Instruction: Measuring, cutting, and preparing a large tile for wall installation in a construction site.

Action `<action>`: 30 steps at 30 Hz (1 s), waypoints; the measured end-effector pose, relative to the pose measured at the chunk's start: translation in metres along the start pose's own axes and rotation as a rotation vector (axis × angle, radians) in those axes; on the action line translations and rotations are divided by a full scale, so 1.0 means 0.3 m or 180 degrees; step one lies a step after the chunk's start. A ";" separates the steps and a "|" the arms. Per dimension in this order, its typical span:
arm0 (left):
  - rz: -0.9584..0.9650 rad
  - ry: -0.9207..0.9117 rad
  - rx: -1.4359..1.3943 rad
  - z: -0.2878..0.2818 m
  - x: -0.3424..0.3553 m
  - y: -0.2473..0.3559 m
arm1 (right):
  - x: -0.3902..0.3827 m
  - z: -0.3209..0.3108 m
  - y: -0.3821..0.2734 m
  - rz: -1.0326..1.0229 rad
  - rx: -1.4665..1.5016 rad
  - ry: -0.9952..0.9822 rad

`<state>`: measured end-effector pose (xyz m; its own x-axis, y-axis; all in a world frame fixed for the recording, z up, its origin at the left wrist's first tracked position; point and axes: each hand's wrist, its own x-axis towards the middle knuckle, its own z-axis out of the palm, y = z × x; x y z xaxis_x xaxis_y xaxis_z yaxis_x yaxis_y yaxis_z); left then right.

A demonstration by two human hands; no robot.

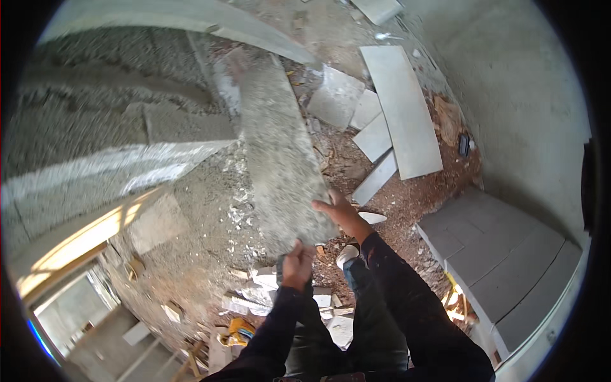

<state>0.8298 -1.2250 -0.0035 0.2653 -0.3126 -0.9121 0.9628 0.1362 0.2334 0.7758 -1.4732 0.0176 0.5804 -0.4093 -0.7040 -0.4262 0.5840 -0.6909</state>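
1. Head view: we hold a long grey slab (280, 146) slanting away from us above the littered floor (197, 210), its near end in front of our legs (379, 325).
2. Both hands pinch it. Our left hand (298, 264) has the near short edge, thumb on top; our right hand (340, 213) has the right long edge close to that same end, thumb over the upper face. Whatever our fingers do underneath is hidden.
3. We judge it stiff and fairly heavy, with a coarse face that should not slip much, though dust could loosen our hold. Being long, it is probably brittle and apt to crack if a corner knocks.
4. With both hands at one end, the far end would pull downward; we cannot tell whether anything supports it. Opposite long edges, nearer the middle, look like the better hold.
5. Beyond, to the right, a white board (402, 114) lies beside smaller pieces (374, 137); grey panels (503, 242) sit nearer us, by the wall (515, 83).
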 end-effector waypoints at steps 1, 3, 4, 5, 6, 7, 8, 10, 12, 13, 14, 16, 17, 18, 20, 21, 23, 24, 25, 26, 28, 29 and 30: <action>-0.0050 0.0074 -0.0220 0.044 -0.101 -0.036 | 0.008 0.002 -0.013 0.0066 -0.0019 -0.0163; -0.0088 0.0110 -0.0482 0.116 -0.298 -0.073 | -0.060 0.015 -0.095 0.0146 -0.0590 -0.0337; -0.0166 0.0284 -0.0761 0.110 -0.357 -0.067 | -0.077 0.052 -0.117 0.0239 -0.1064 -0.0499; -0.0408 0.0356 -0.1047 0.136 -0.369 -0.108 | -0.072 0.032 0.044 -0.0243 -0.1593 0.0201; -0.0360 0.0407 -0.1100 0.090 -0.401 -0.104 | -0.134 0.115 0.049 -0.0229 -0.1606 0.0114; -0.0511 0.0545 -0.0886 0.043 -0.447 -0.112 | -0.229 0.222 0.000 -0.0753 -0.1959 0.0376; -0.0681 0.0644 -0.0670 0.014 -0.472 -0.124 | -0.290 0.308 -0.062 -0.1312 -0.2309 0.0664; -0.0531 0.0391 -0.0130 -0.077 -0.537 -0.114 | -0.361 0.461 -0.115 -0.1052 -0.2558 0.0105; -0.0257 -0.0256 0.1073 -0.160 -0.585 -0.083 | -0.361 0.588 -0.131 -0.1188 -0.3008 0.0129; -0.0079 -0.0607 0.1680 -0.191 -0.577 -0.057 | -0.341 0.650 -0.137 -0.1183 -0.3184 0.0146; -0.0086 -0.0616 0.1640 -0.203 -0.564 -0.031 | -0.327 0.705 -0.144 -0.1173 -0.3356 0.0161; 0.0667 -0.0014 0.0378 -0.234 -0.526 0.036 | -0.278 0.829 -0.168 -0.1101 -0.3338 0.0082; 0.1022 0.0308 -0.0255 -0.255 -0.520 0.067 | -0.267 0.886 -0.180 -0.1018 -0.3306 0.0035; 0.1375 0.0631 -0.0887 -0.279 -0.522 0.092 | -0.265 0.935 -0.189 -0.0987 -0.3327 -0.0008; 0.2146 0.1004 0.0531 -0.356 -0.500 0.131 | -0.252 1.025 -0.207 -0.1093 -0.3264 -0.0138; 0.2796 0.1258 0.1997 -0.340 -0.483 0.141 | -0.207 1.017 -0.144 -0.1199 -0.3431 -0.0166; 0.2444 0.0595 0.1128 -0.253 -0.458 0.181 | -0.109 0.911 -0.033 -0.1531 -0.3336 -0.0431; 0.2150 0.0045 0.0358 -0.208 -0.468 0.212 | -0.096 0.867 -0.015 -0.1871 -0.3087 -0.0793; 0.2193 0.0172 0.0316 -0.217 -0.491 0.236 | -0.122 0.858 -0.016 -0.1850 -0.2866 -0.0780; 0.1852 0.0590 0.0907 -0.206 -0.490 0.253 | -0.126 0.808 -0.018 -0.1430 -0.2534 -0.0906; 0.1489 0.1020 0.1395 -0.159 -0.512 0.278 | -0.146 0.702 -0.048 -0.0720 -0.2207 -0.0716; 0.1668 0.0930 0.1281 -0.131 -0.548 0.273 | -0.171 0.661 -0.057 -0.0409 -0.2189 -0.0446; 0.1848 0.0794 0.1148 -0.086 -0.564 0.262 | -0.166 0.589 -0.049 -0.0496 -0.2683 -0.0059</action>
<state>0.8593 -1.1370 0.1606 0.7604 -0.0545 -0.6471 0.6388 -0.1169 0.7604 0.8758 -1.3376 0.0917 0.6833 -0.4259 -0.5931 -0.7098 -0.1971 -0.6763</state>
